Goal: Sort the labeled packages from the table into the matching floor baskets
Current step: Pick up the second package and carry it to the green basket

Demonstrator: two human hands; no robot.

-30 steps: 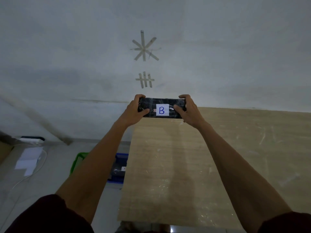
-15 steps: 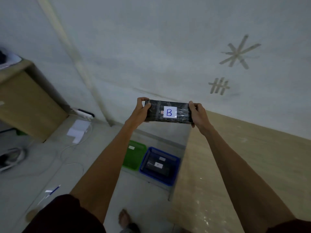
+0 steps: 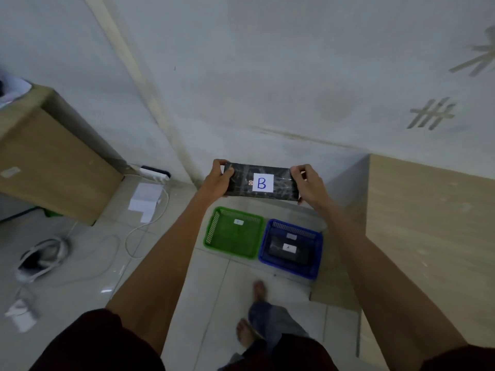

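I hold a black wrapped package [image 3: 281, 187] with a white label marked B out in front of me, above the floor. My left hand [image 3: 218, 179] grips its left end and my right hand [image 3: 308, 184] grips its right end. Below it on the floor stand two baskets side by side. The green basket [image 3: 233, 232] on the left has a small white tag and nothing else inside. The blue basket [image 3: 292, 249] on the right holds a black package labeled A [image 3: 288, 250].
The wooden table [image 3: 428, 223] fills the right side, its corner beside the blue basket. A wooden cabinet [image 3: 51, 162] stands at left. A power strip [image 3: 154, 174], white papers [image 3: 146, 202] and cables [image 3: 134, 236] lie on the tiled floor. My feet [image 3: 258, 289] are below the baskets.
My view and body have swung left, away from the table toward the floor baskets. The package stays held in both hands. Both baskets are now in full view beneath it.
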